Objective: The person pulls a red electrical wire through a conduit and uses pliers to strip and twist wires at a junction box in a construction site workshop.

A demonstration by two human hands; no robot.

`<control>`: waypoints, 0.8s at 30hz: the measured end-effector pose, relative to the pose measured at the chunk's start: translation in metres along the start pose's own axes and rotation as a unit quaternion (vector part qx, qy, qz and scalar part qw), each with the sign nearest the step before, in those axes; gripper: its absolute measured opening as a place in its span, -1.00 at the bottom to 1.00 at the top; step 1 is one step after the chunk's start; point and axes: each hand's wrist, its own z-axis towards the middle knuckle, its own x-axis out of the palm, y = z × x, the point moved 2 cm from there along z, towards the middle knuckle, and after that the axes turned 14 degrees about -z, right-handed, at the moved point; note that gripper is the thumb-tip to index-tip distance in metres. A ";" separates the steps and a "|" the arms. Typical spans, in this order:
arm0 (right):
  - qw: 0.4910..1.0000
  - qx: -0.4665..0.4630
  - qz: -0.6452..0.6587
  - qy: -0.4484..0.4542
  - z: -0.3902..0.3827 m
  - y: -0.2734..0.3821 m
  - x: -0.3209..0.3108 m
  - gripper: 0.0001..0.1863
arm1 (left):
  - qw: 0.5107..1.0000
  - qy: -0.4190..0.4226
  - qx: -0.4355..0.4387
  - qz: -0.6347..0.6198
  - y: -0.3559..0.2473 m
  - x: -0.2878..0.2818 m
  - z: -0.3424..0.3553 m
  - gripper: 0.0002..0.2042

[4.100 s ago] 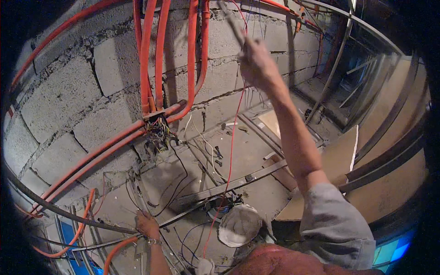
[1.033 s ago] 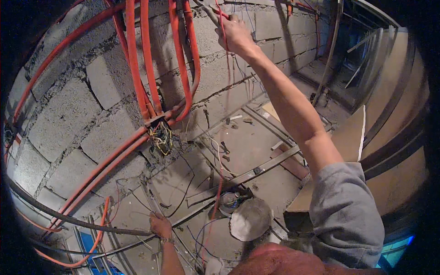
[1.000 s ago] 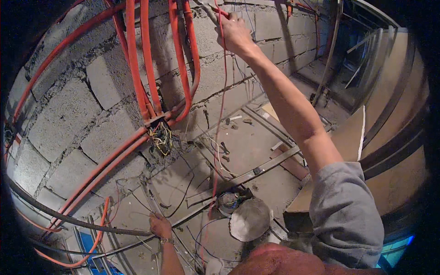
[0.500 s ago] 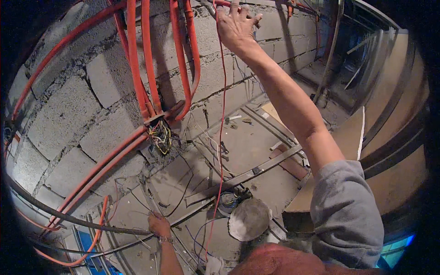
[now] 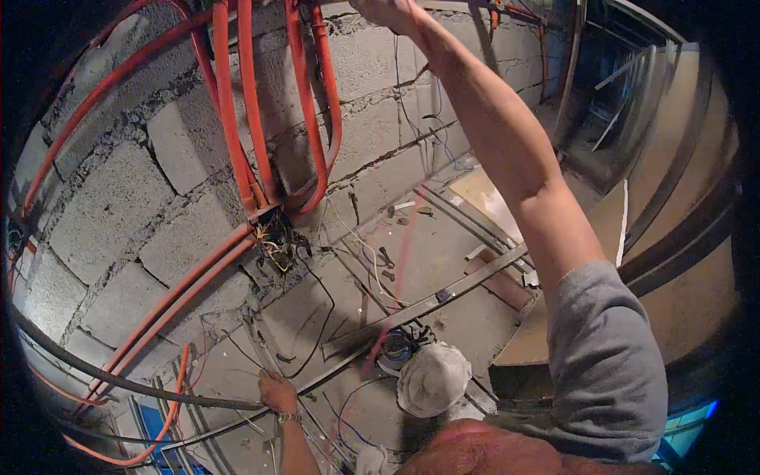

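Note:
My right arm reaches up to the top edge, where my right hand (image 5: 389, 14) is partly cut off and its fingers do not show. A red wire (image 5: 408, 245), smeared by motion, runs below it down over the floor area. At the lower left, my left hand (image 5: 277, 393) is closed at a long metal rail (image 5: 336, 366) and the end of a thick dark hose (image 5: 182, 394); which of them it grips is hidden. Between the arms, orange conduits (image 5: 252, 103) come down the block wall to an open box (image 5: 277, 241) full of loose wires.
A round whitish object (image 5: 433, 380) and a coil of dark and blue wire (image 5: 396, 346) are below me. Metal profiles (image 5: 475, 273) and scraps lie on the floor. Large brown boards (image 5: 673, 317) lean at the right. An orange flexible tube (image 5: 176, 396) curves at the lower left.
My right hand has moved up and slightly left, partly out of view. The red wire, sharp and hanging straight before, is now blurred. My left hand has barely moved.

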 end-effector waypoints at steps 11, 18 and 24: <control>0.855 0.137 -0.464 -0.185 -0.138 -0.033 0.097 -0.69 | 0.999 0.021 -0.042 0.016 0.015 -0.002 -0.004 -0.69; 0.867 0.343 -0.308 0.189 -0.299 -0.109 0.187 -0.69 | 0.998 0.029 -0.047 0.040 -0.020 -0.005 0.010 -0.61; 0.798 0.319 -0.389 0.331 -0.480 -0.139 0.279 -0.71 | 0.998 0.022 -0.002 0.056 0.012 0.008 0.006 -0.62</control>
